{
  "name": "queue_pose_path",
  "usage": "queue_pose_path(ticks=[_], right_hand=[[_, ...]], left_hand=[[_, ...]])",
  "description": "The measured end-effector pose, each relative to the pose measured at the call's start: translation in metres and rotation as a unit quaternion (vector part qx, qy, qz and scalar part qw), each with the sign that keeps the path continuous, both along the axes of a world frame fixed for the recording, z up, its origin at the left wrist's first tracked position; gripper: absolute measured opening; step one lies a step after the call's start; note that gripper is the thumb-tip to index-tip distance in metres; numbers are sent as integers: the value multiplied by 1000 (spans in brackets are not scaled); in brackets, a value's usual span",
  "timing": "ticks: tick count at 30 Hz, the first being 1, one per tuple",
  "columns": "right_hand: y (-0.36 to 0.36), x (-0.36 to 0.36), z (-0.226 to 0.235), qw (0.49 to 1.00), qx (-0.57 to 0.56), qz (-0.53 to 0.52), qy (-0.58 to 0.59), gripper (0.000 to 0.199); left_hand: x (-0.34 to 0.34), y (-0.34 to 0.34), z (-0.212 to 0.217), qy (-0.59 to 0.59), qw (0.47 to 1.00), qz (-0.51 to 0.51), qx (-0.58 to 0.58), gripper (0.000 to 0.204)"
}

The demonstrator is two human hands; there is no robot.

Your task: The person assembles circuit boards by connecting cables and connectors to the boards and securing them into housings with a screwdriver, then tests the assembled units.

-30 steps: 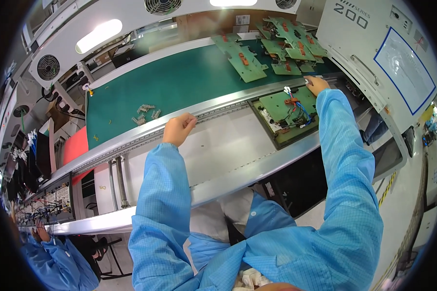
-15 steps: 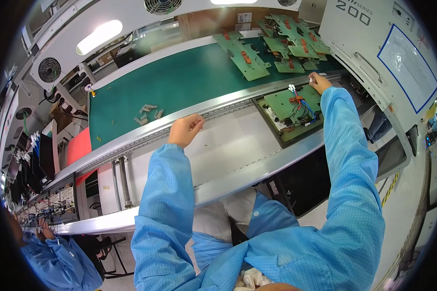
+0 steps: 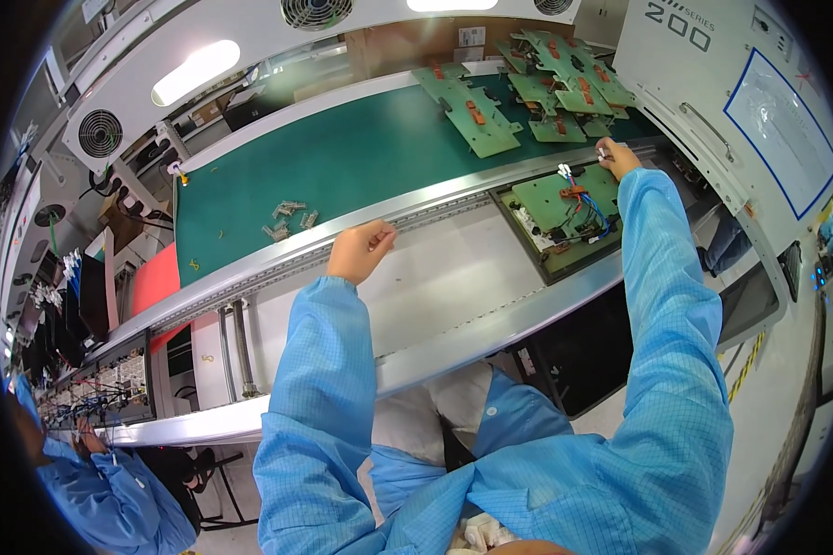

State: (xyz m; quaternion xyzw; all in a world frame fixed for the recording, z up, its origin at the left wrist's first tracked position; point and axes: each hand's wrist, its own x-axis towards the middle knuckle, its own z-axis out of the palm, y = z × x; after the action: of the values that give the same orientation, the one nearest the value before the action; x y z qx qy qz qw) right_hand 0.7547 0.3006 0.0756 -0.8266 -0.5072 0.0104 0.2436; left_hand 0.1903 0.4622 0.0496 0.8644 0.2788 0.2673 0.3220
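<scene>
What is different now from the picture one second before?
Very little: the view has shifted, so things appear slightly farther right. Neither the left hand nor the right hand visibly takes or releases anything. A small white piece stays at the right hand; the wired green board, the piled green boards and the silvery pieces stay as they were.

A white cabinet bears a blue-edged panel — a red sheet lies leftward.

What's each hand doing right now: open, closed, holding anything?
Left hand: curled closed; cannot tell whether it holds anything.
Right hand: closed, pinching what looks like a small white piece.
</scene>
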Motion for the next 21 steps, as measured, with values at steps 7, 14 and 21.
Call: queue_pose_path(ticks=[7,14,21], right_hand=[[6,5,-2,995,-19,55,82,34],[-6,30,-25,988,83,78,104,22],[-15,42,1,996,7,69,58,28]], left_hand=[[-5,3,-4,-8,1000,-2,3,14],[1,1,-1,6,1000,-6,5,13],[3,2,-3,-7,1000,-12,-1,14]])
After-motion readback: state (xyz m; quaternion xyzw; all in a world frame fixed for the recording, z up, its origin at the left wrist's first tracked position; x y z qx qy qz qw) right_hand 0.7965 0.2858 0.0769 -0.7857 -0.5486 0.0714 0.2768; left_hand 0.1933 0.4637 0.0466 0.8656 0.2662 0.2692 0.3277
